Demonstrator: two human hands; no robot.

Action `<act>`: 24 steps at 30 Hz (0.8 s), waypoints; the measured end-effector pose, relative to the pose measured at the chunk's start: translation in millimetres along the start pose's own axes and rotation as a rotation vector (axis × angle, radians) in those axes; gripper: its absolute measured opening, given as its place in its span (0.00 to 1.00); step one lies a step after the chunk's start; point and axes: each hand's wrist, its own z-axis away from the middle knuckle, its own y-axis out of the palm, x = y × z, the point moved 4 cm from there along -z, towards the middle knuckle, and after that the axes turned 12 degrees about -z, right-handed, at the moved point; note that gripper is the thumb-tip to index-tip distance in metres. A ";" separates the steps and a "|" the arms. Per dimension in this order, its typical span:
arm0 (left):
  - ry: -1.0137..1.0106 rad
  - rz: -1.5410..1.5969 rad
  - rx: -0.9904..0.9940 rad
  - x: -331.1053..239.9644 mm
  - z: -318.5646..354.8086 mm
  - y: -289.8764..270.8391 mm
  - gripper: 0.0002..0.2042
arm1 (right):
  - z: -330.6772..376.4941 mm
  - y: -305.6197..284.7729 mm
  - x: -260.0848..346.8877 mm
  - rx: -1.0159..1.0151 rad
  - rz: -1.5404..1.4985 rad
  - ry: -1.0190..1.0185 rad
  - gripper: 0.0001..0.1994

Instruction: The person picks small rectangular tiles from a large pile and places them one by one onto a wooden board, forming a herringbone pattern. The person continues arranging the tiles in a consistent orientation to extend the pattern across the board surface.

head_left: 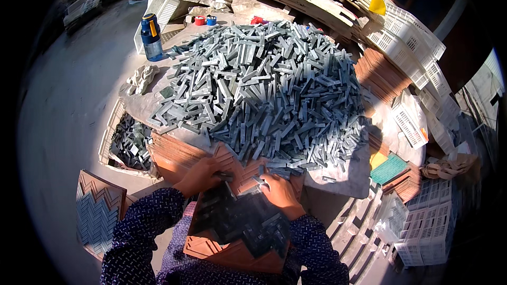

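Note:
A terracotta-coloured herringbone tray (211, 250) lies tilted across my lap. Dark stone strips (240, 221) fill its middle in a zigzag, while grooves at the near and far ends show bare. My left hand (199, 177) is closed at the tray's far left, with a small dark stone strip (225, 176) at its fingertips. Over the far right part, my right hand (281, 192) pinches a short grey stone strip (259, 180) between thumb and fingers. Just beyond both hands rises a large heap of loose grey stone strips (264, 89) on a table.
Left of the heap stand a blue bottle (151, 39), crumpled white gloves (141, 79) and a crate (109, 133) of strips. A tray of paler strips (97, 211) lies at lower left. Stacked terracotta trays (381, 75) and white plastic crates (409, 37) crowd the right.

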 end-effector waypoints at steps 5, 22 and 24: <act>0.112 -0.102 -0.130 2.9 13.9 11.1 0.19 | -13.4 11.3 17.7 -0.105 -0.215 0.084 0.09; -0.007 0.023 -0.316 -14.2 52.2 14.3 0.13 | -22.3 67.3 29.0 0.032 -0.103 0.072 0.08; 0.086 -0.021 -0.346 -25.5 56.8 17.0 0.12 | -25.5 65.5 32.0 0.080 -0.038 0.061 0.07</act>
